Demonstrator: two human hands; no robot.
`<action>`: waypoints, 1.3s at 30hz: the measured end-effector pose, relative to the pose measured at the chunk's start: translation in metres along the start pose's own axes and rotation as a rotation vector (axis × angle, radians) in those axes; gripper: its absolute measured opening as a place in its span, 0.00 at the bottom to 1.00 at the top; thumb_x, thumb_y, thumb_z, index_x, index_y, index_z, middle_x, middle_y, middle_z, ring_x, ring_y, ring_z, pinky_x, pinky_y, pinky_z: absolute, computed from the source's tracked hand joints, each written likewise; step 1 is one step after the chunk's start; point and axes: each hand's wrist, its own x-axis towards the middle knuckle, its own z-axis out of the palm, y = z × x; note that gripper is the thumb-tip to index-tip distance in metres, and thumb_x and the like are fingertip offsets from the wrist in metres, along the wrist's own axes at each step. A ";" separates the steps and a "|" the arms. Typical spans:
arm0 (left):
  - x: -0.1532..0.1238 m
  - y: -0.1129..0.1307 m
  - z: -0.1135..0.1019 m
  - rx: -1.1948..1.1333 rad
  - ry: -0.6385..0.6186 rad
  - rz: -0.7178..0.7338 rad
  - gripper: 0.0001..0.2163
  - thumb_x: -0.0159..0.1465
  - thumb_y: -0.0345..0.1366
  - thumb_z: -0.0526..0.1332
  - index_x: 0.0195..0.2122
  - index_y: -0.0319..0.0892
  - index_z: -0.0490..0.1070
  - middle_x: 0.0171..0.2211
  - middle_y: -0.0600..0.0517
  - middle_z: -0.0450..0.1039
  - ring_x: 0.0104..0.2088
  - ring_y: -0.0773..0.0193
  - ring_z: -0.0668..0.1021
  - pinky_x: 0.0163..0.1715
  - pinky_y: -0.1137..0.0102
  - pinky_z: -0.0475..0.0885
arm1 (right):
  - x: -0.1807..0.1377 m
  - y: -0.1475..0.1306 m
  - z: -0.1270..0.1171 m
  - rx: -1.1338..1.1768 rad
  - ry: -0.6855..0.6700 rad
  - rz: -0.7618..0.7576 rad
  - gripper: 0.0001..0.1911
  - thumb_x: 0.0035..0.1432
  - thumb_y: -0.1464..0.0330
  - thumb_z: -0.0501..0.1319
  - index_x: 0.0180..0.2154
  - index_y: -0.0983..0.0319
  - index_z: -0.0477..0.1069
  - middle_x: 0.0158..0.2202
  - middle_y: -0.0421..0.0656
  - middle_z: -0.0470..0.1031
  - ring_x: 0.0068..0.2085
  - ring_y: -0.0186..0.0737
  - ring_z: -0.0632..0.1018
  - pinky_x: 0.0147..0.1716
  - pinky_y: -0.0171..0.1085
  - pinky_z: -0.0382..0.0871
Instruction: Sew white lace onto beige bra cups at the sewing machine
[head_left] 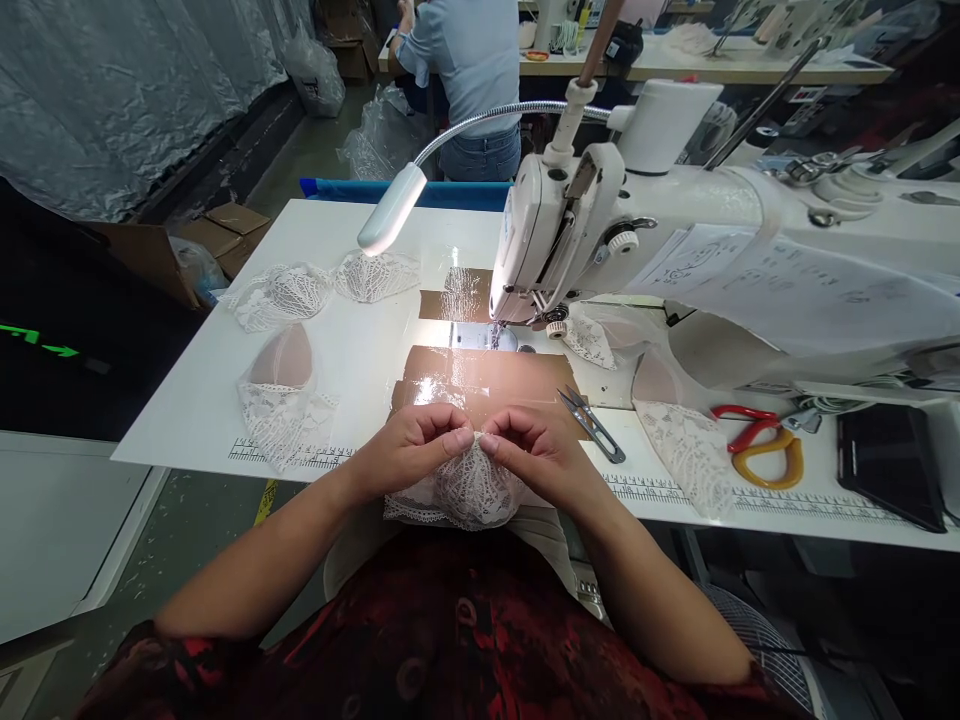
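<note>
Patterned shirt (450, 630) lies nearest; my left hand (420, 445) and right hand (534, 450) pinch the lace cup (478, 492), clear of the sewing machine (531, 235); seam completion cannot be determined.

The left hand (412, 445) and right hand (551, 458) are bare, each with a short thumbnail showing. The forearms (274, 560) behind them are bare as well, up to where the sleeves begin, well back from either hand. Nearer the wearer than both hands spreads a loose top (360, 635), its ground very dark, close to black, blotched with deep red in soft-edged, uneven patches. Faint ring shapes sit on its front. The left sleeve (176, 665) and right sleeve (761, 692) are short, in the same red and black. Pale cloth (352, 565) just below the hands is probably trousers, though little of it shows.
</note>
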 end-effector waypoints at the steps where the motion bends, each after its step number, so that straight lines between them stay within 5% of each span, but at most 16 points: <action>1: 0.000 0.000 0.000 -0.015 -0.001 -0.003 0.12 0.64 0.43 0.58 0.33 0.38 0.69 0.25 0.55 0.61 0.26 0.70 0.62 0.26 0.74 0.59 | 0.000 0.000 -0.001 -0.001 0.000 -0.004 0.13 0.58 0.58 0.60 0.31 0.62 0.71 0.25 0.37 0.67 0.27 0.31 0.66 0.25 0.32 0.60; 9: 0.003 0.004 -0.002 0.032 0.047 0.053 0.13 0.65 0.41 0.57 0.28 0.37 0.68 0.24 0.56 0.59 0.25 0.71 0.61 0.25 0.75 0.57 | -0.003 -0.010 -0.023 0.013 -0.189 -0.088 0.12 0.57 0.64 0.62 0.43 0.60 0.73 0.41 0.44 0.75 0.39 0.37 0.73 0.39 0.37 0.67; 14: 0.009 0.004 0.001 0.072 0.033 0.091 0.13 0.65 0.41 0.57 0.29 0.36 0.69 0.23 0.56 0.59 0.25 0.72 0.60 0.24 0.75 0.57 | 0.005 -0.010 -0.022 0.141 -0.162 0.069 0.14 0.53 0.58 0.64 0.33 0.63 0.72 0.26 0.38 0.68 0.27 0.31 0.67 0.25 0.31 0.59; 18: 0.010 0.005 0.000 -0.148 -0.049 0.003 0.12 0.63 0.42 0.60 0.32 0.37 0.68 0.25 0.56 0.61 0.26 0.72 0.63 0.26 0.76 0.59 | 0.009 -0.007 -0.016 0.182 -0.137 0.073 0.15 0.52 0.58 0.65 0.27 0.63 0.70 0.21 0.34 0.60 0.23 0.28 0.60 0.21 0.31 0.51; 24: -0.003 0.000 0.009 -0.509 -0.286 -0.213 0.15 0.52 0.36 0.70 0.38 0.36 0.73 0.32 0.49 0.73 0.31 0.65 0.75 0.33 0.72 0.69 | 0.003 -0.011 -0.005 0.622 0.009 0.180 0.14 0.46 0.59 0.68 0.26 0.61 0.68 0.22 0.36 0.67 0.22 0.30 0.66 0.22 0.32 0.59; 31: -0.027 -0.029 0.011 -0.892 0.000 -0.150 0.05 0.50 0.29 0.69 0.24 0.36 0.74 0.21 0.52 0.73 0.23 0.68 0.75 0.26 0.74 0.70 | -0.004 -0.013 -0.012 0.858 0.430 0.081 0.11 0.46 0.61 0.68 0.29 0.58 0.70 0.25 0.37 0.72 0.30 0.38 0.75 0.34 0.38 0.70; 33: -0.031 -0.029 0.008 -0.989 0.103 -0.132 0.04 0.52 0.30 0.67 0.27 0.37 0.74 0.27 0.50 0.75 0.29 0.65 0.77 0.31 0.72 0.73 | -0.003 -0.014 -0.010 0.884 0.439 0.064 0.10 0.46 0.63 0.68 0.29 0.58 0.70 0.25 0.36 0.72 0.29 0.36 0.75 0.35 0.38 0.70; 36: -0.031 -0.023 0.016 -1.122 0.095 -0.160 0.17 0.53 0.38 0.67 0.43 0.37 0.73 0.44 0.45 0.75 0.44 0.57 0.77 0.44 0.65 0.73 | 0.001 -0.017 0.004 0.931 0.417 0.045 0.08 0.48 0.65 0.68 0.29 0.58 0.70 0.26 0.36 0.73 0.29 0.35 0.75 0.34 0.37 0.71; 39: -0.026 -0.016 0.035 -1.155 0.089 -0.198 0.22 0.53 0.37 0.67 0.49 0.38 0.70 0.45 0.45 0.75 0.46 0.55 0.76 0.46 0.63 0.73 | 0.005 -0.019 0.023 0.934 0.395 0.000 0.07 0.50 0.65 0.67 0.28 0.59 0.70 0.25 0.35 0.72 0.29 0.34 0.75 0.33 0.35 0.71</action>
